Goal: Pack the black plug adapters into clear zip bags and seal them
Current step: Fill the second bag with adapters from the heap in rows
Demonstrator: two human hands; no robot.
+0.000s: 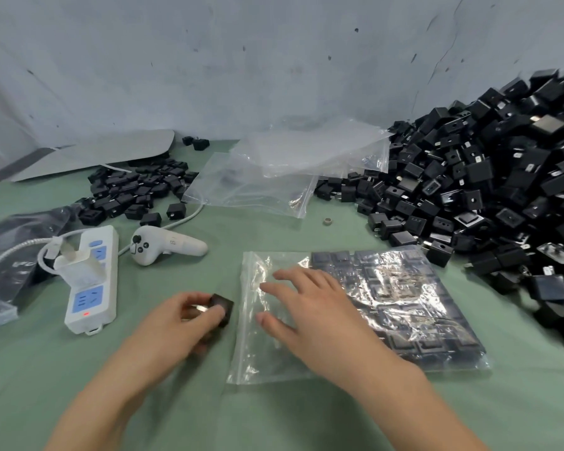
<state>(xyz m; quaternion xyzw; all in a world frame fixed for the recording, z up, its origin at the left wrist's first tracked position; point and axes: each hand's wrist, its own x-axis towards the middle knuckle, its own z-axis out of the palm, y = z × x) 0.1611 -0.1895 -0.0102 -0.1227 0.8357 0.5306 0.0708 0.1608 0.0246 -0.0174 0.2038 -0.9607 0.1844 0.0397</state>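
1. A small black plug adapter is pinched between the thumb and curled fingers of the left hand. It is a squarish block with a glossy face, and a metal prong is seen at its side.
2. A clear zip bag is laid flat on the green surface. Its right part is filled with black adapters packed in neat rows, and its left part is seen to be empty and crinkled.
3. The right hand is rested on the bag's empty part with fingers spread and nearly straight; nothing is gripped by it.
4. The held adapter is found just beside the bag's left edge, to the left of the right hand.
5. A large heap of loose adapters is piled at the right, near the bag's far corner.
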